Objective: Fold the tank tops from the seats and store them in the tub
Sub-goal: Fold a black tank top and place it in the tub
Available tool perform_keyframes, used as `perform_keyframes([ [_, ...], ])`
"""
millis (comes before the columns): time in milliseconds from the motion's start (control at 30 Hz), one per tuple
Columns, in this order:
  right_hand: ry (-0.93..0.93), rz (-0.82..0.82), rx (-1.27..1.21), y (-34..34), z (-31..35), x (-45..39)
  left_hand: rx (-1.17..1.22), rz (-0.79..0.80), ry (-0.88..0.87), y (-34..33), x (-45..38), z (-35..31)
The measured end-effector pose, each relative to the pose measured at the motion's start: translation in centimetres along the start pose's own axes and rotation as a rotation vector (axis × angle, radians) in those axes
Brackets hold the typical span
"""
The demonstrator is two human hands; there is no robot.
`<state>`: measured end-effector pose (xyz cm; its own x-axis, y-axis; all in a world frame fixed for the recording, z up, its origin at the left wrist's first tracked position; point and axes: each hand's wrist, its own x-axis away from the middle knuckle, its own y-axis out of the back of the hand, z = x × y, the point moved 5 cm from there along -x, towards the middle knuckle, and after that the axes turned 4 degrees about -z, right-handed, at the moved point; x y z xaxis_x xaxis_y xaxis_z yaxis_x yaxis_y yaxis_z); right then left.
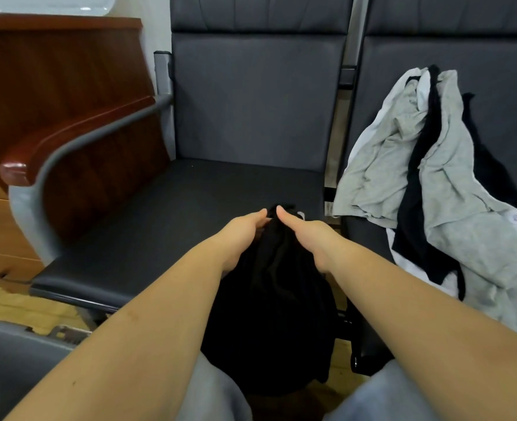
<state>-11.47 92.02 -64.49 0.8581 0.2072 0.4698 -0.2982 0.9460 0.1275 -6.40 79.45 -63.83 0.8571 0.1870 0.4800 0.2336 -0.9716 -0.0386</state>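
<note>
One top in hand: black tank top, bunched, hanging from my hands in front of the near seat's front edge, lower part draped down between my knees.
Progress: early, by my judgement. No folded top shows anywhere; this one is not yet spread or creased.
Remaining pile: heap of tank tops on the right-hand seat, grey, white and black mixed, crumpled, spilling over the seat's front. Count unclear; several at least.
Left-hand seat: dark cushion, nothing lying on it; likely my folding surface.
Tub: grey tub at lower left beside my left forearm, only one corner in view. Cannot tell what is inside.
Left hand: fingers curled under, thumb extended along the top, pinching the upper edge of the black fabric. Closed round the cloth, not flat.
Right hand: same posture mirrored, thumb pointing forward, fingers tucked into the cloth just beside the left hand. Thumbs nearly touching, fabric gathered between them.
Next step, judged: draw hands apart to open the top, lay it on the left-hand seat, fold, drop in tub.
Other: wooden armrest at left, wooden cabinet behind it.
</note>
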Motion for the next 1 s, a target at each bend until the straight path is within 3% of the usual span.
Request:
perform_keyframes([
  [133,-0.001,-0.022,-0.207,0.5,0.9,0.4,-0.079,0.083,-0.057,-0.2,2.2,-1.1],
  [300,-0.011,-0.183,-0.393,4.9,1.1,-0.4,-0.546,-0.066,-0.135,2.6,4.8,-1.8],
  [400,0.000,-0.347,-0.384,8.3,0.9,-0.2,-0.756,-0.093,-0.094,4.6,5.8,-1.3],
  [500,0.065,-0.418,-0.293,10.5,1.1,0.3,-0.858,-0.091,-0.173,5.7,6.7,-1.4],
  [567,0.088,-0.422,-0.261,11.0,1.3,0.9,-0.814,-0.094,-0.185,6.4,6.9,-1.2],
  [733,0.240,-0.414,-0.291,11.1,2.4,2.9,-0.354,-0.146,-0.125,8.3,5.9,-0.5],
  [800,0.344,-0.290,-0.308,10.3,3.4,4.0,-0.184,-0.179,-0.085,8.6,5.5,-0.2],
  [867,0.383,0.008,-0.233,8.3,4.3,5.2,-0.063,-0.232,-0.030,8.9,5.0,0.1],
  [933,0.337,0.336,-0.030,5.6,4.4,7.1,-0.001,-0.292,0.002,9.5,4.4,0.4],
  [1000,0.270,0.534,0.259,3.6,3.1,8.1,0.041,-0.340,0.007,10.0,3.8,0.6],
])
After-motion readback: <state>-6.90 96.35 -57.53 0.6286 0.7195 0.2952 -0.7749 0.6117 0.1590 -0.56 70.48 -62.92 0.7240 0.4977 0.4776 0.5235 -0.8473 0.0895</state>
